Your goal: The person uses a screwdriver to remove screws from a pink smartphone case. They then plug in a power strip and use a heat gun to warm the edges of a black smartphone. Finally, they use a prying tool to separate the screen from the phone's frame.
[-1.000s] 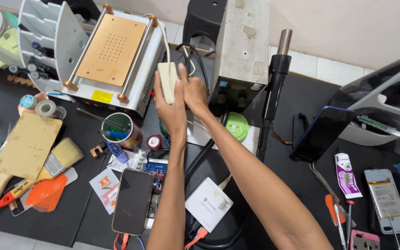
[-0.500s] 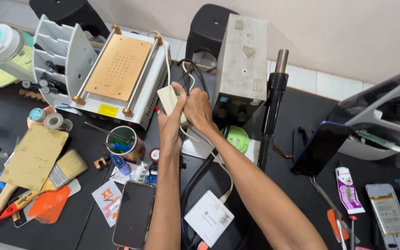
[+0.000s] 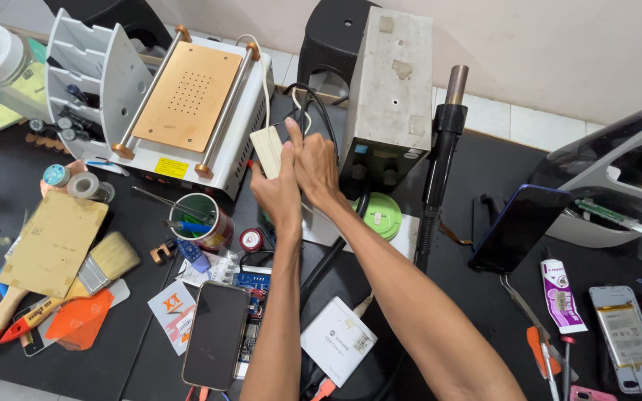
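Both hands gripped small cream box (image 3: 267,151), lowered slightly since moment earlier; left hand (image 3: 278,194) clasped around it, right hand (image 3: 315,165) pressed against top; box hovered between heating plate machine (image 3: 187,111) and grey metal unit (image 3: 389,96), above cluttered tabletop (image 3: 135,349)

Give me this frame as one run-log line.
left hand: grips cream power strip | right hand: on strip's far side, by cables | beside: heating-plate machine, grey box unit
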